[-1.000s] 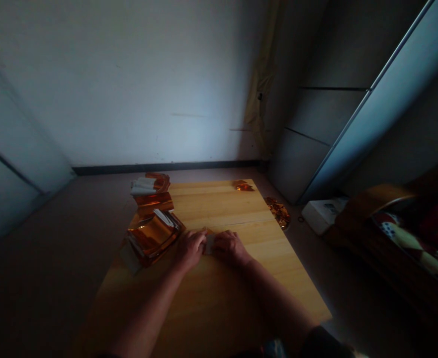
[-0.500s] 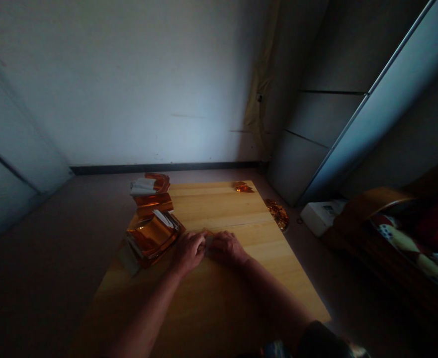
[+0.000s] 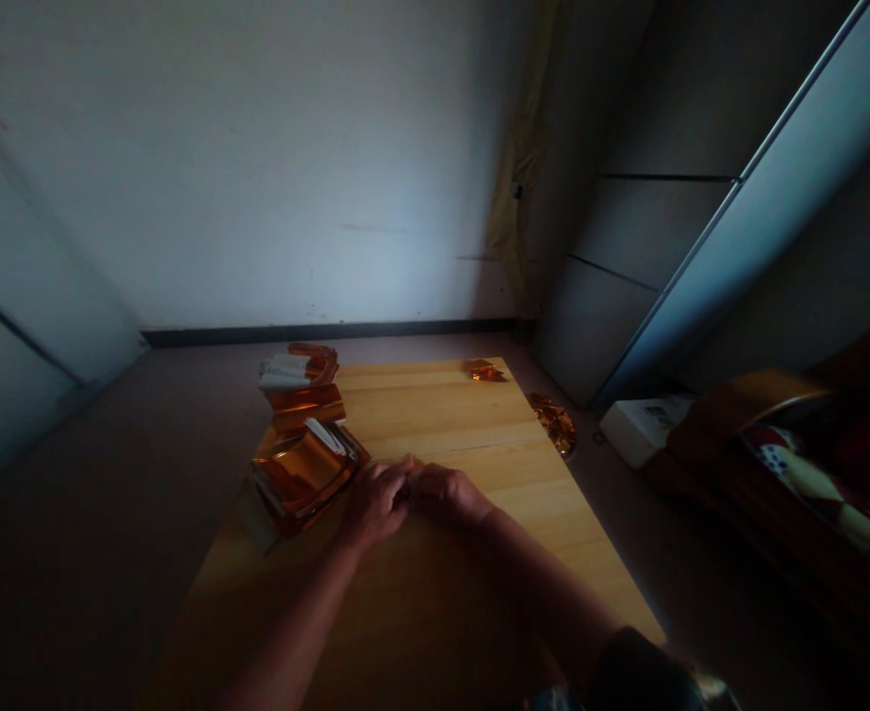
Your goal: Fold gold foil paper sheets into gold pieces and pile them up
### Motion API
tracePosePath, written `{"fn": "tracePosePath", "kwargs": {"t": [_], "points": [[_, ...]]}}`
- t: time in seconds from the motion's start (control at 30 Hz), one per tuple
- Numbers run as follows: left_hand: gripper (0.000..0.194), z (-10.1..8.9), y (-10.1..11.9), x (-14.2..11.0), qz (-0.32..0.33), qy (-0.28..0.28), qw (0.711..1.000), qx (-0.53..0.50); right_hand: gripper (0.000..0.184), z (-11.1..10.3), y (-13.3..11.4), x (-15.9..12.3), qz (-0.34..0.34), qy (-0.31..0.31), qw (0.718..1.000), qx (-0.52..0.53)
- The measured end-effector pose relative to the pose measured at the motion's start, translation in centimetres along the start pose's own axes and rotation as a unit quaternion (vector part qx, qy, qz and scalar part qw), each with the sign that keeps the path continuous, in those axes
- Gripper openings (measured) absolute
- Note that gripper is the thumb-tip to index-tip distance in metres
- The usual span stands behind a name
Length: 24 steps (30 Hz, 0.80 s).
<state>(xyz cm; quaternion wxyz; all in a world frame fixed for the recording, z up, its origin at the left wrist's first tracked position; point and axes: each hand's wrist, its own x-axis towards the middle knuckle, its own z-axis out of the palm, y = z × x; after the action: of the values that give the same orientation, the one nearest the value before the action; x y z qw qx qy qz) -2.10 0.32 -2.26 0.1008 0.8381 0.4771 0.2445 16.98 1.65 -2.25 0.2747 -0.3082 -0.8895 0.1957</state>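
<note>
Two hands meet near the middle of the table (image 3: 471, 513): the left hand (image 3: 375, 504) and the right hand (image 3: 449, 494) are curled nearly shut, pinching a small foil piece (image 3: 414, 476) between them (the fingers hide most of it, so its exact shape cannot be told). Just left of the left hand, a foil stack (image 3: 305, 472) sits at the table's left edge, with a second foil stack (image 3: 305, 400) and white paper strips (image 3: 284, 373) beyond it. A foil scrap (image 3: 484, 371) lies on the far edge, and crumpled foil (image 3: 553, 425) lies on the floor off the right edge. Too hard a pinch could tear the thin foil, and a stray left wrist could push the stack off the edge. No brand or writing is legible; a white box (image 3: 646, 430) at right shows only an unreadable patch.
</note>
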Motion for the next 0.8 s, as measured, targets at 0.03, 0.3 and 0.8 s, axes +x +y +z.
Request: {"fn": "tracePosePath", "kwargs": {"t": [0.03, 0.3, 0.8], "points": [[0.047, 0.0, -0.1, 0.0, 0.001, 0.001, 1.000, -0.001, 0.017, -0.1, -0.1, 0.1, -0.005, 0.001, 1.000, 0.019], [0.021, -0.5, 0.4, 0.0, 0.021, 0.001, 1.000, -0.004, 0.022, -0.6, 0.4, -1.1, -0.006, 0.046, 0.994, 0.097], [0.010, -0.2, -0.1, 0.0, 0.016, -0.015, 1.000, -0.004, 0.010, -0.9, 1.9, 0.2, 0.052, -0.060, 0.996, 0.035]]}}
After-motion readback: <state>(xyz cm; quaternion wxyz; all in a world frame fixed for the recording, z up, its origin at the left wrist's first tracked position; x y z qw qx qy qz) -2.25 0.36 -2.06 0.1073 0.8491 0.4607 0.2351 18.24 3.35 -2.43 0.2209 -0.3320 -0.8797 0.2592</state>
